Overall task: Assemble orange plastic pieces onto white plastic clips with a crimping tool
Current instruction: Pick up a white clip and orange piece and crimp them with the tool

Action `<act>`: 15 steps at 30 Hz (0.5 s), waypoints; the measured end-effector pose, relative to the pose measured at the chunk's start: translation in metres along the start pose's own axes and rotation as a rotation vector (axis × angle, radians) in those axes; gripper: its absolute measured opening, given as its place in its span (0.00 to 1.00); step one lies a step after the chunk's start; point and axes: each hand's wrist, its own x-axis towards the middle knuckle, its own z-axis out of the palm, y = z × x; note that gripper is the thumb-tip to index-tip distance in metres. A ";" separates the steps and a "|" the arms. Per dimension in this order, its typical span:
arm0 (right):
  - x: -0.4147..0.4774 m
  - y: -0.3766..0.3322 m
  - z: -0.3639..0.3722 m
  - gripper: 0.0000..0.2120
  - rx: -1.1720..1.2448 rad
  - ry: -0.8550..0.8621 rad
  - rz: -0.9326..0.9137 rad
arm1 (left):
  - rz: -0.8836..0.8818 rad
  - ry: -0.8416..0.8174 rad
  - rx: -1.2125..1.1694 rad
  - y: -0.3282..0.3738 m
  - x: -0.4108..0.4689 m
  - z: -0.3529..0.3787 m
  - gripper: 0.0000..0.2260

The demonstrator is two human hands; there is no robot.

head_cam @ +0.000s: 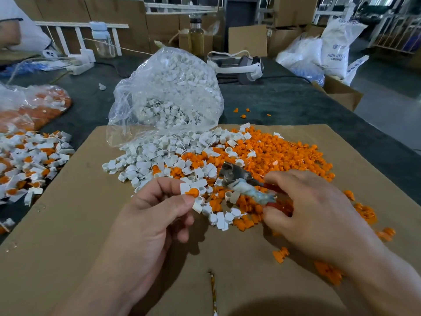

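1. Fingers (169, 184) of the left hand (150, 220) pinch a small white plastic clip (185, 187) with a round orange plastic piece (193, 192) against it, apparently presenting both for crimping.
2. At 3 o'clock of the clip, the right hand (319, 215) grips the red-handled grey metal crimping tool (237, 179), head aimed clipward.

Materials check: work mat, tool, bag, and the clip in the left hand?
The mat looks like cardboard: matte brown sheet. The tool: dull grey metal head, worn; grip wrapped in pale cloth or tape, unclear. The bag: thin clear plastic film, glossy, crinkled. The clip pinched in left hand: white moulded plastic, smooth.
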 end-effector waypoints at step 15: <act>-0.016 -0.014 -0.012 0.22 0.127 -0.025 -0.217 | 0.163 0.034 0.122 0.002 -0.004 0.006 0.06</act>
